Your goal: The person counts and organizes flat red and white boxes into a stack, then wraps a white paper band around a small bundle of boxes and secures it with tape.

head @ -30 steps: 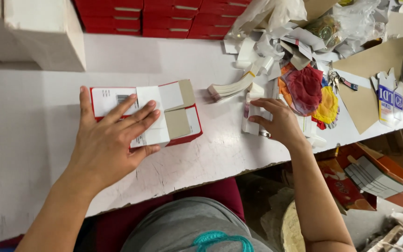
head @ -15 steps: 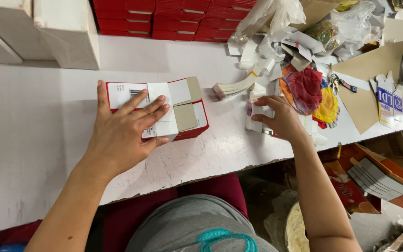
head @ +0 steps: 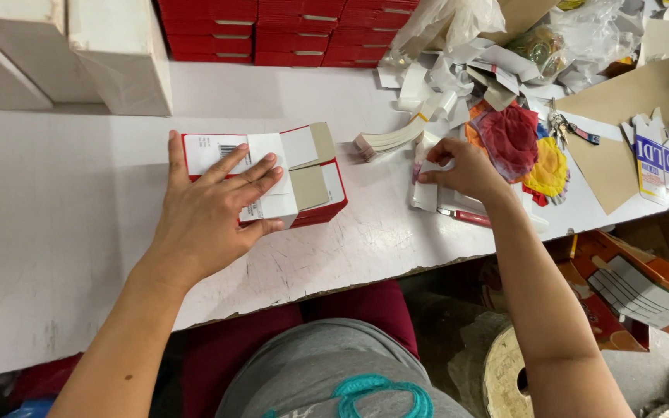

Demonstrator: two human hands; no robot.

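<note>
Now, left hand [head: 210,213]: spread flat, fingers open, pressing on the red-and-white carton [head: 272,174], gripping nothing.
Carton: flat folded cardboard, glossy red edges, grey-brown inner flaps, lying mid-tabletop [head: 63,232].
Right hand [head: 462,166]: fingers pinched on a small white paper slip [head: 426,186] to the carton's right.
Tabletop: white, scuffed, scratched near its front edge.
Around: red box stack [head: 288,31] behind; white blocks [head: 63,54] far left; paper scraps, crumpled red and yellow cloth [head: 520,147], keys [head: 563,128] crowding the right.
</note>
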